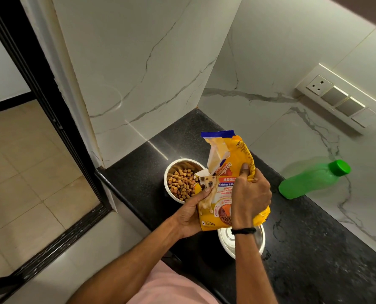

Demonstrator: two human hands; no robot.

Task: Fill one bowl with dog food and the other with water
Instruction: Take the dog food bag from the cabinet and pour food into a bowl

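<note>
- Head view: a yellow dog food bag (227, 185) is held upright, leaning slightly to the right, above a black speckled worktop (314, 249). Its torn top is open, and a loose flap hangs down on the left side.
- The left hand (190, 216) holds the bag's lower left edge. Its thumb lies across the printed dog on the front, and its fingers are curled round behind the bag, out of sight.
- The right hand (251, 194) grips the bag's right side at mid-height. The thumb points up along the front and the fingers are wrapped tightly round the crumpled edge. A black wristband (243, 231) sits on this wrist.
- The far bowl (167, 172), white outside and steel inside, stands just left of the bag and holds a heap of brown kibble (181, 183). The bag hides its right rim.
- The near bowl (225, 242), of the same kind, stands on the worktop under the bag's bottom and the right wrist. I cannot tell whether it holds water.
- A green bottle (309, 183) with its green cap on stands to the right, against the marble wall (270, 139) and well apart from the bowls.
- A switch plate (340, 99) is fixed to the wall above the bottle.
- A pink garment (171, 288) shows at the near edge.
</note>
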